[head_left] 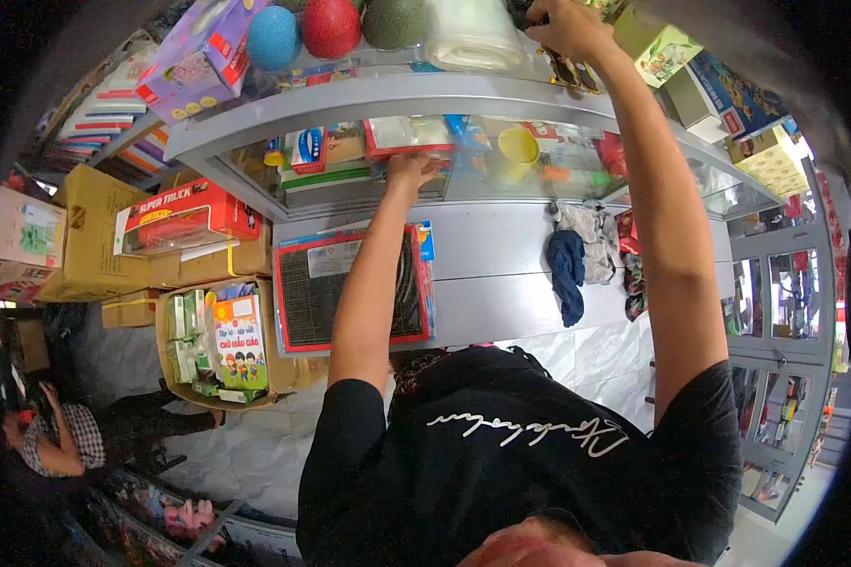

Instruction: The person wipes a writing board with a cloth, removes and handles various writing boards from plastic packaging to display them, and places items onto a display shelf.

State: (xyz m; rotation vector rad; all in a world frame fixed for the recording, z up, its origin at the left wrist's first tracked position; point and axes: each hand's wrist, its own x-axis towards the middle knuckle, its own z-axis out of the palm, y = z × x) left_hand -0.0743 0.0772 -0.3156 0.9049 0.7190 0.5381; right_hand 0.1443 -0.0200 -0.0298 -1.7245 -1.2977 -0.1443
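My left hand (pixel 410 174) reaches into the glass display case, its fingers closed at the near edge of a red-framed board (pixel 408 149) in clear wrapping. Part of the fingers is blurred. Up on the case top, my right hand (pixel 569 30) has its fingers bent and apart, with nothing seen in them. Just below its wrist lie dark sunglasses (pixel 567 74). A clear plastic roll (pixel 473 36) stands left of that hand. Below my left forearm, a stack of wrapped, red-framed dark boards (pixel 373 307) rests on the grey ledge (pixel 487 244).
Blue, red and dark green domes (pixel 331 26) and a purple box (pixel 201 57) stand on the case. A yellow cup (pixel 518 151) is inside. Crumpled cloths (pixel 577 255) lie on the ledge. Leftward are a truck box (pixel 194 215), an open carton (pixel 284 354) and another person (pixel 66 439).
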